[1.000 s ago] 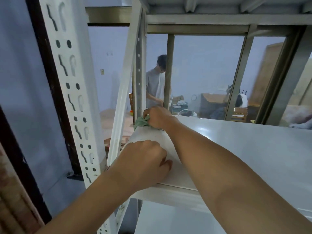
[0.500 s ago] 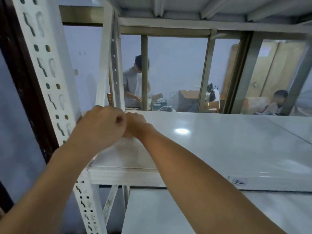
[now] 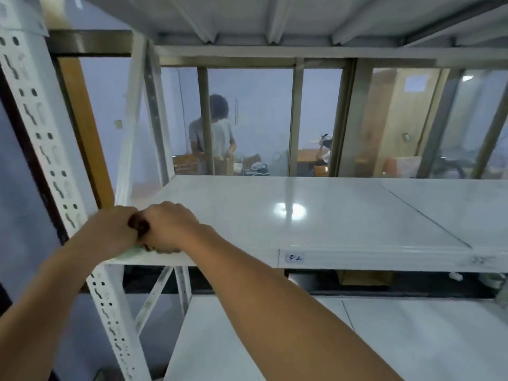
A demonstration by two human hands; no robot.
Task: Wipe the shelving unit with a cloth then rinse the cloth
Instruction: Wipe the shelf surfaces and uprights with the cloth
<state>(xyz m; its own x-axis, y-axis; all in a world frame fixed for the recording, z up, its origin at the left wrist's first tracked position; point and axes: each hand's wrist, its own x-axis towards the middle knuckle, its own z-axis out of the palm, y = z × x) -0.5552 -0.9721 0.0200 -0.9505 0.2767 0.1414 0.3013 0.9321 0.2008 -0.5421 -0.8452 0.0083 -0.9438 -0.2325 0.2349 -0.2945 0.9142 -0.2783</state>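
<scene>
The white metal shelving unit fills the view, and its glossy middle shelf point(image 3: 302, 215) lies in front of me. My left hand point(image 3: 112, 232) and my right hand point(image 3: 167, 229) are fisted side by side, touching, at the shelf's front left corner. A pale green cloth point(image 3: 133, 252) shows only as a thin strip under them, pressed onto the shelf's front edge. Most of the cloth is hidden by the hands.
A perforated white upright point(image 3: 49, 160) stands just left of my hands. The upper shelf's underside point(image 3: 247, 17) is close overhead, and a lower shelf point(image 3: 275, 339) lies below. A small "3-2" label point(image 3: 293, 257) marks the front edge. Behind glass, a person point(image 3: 213, 133) stands at a table.
My right hand pulled the cloth from the shelf's far left corner back to the front left corner. My left hand moved up against it. The view shifted back and to the right.
</scene>
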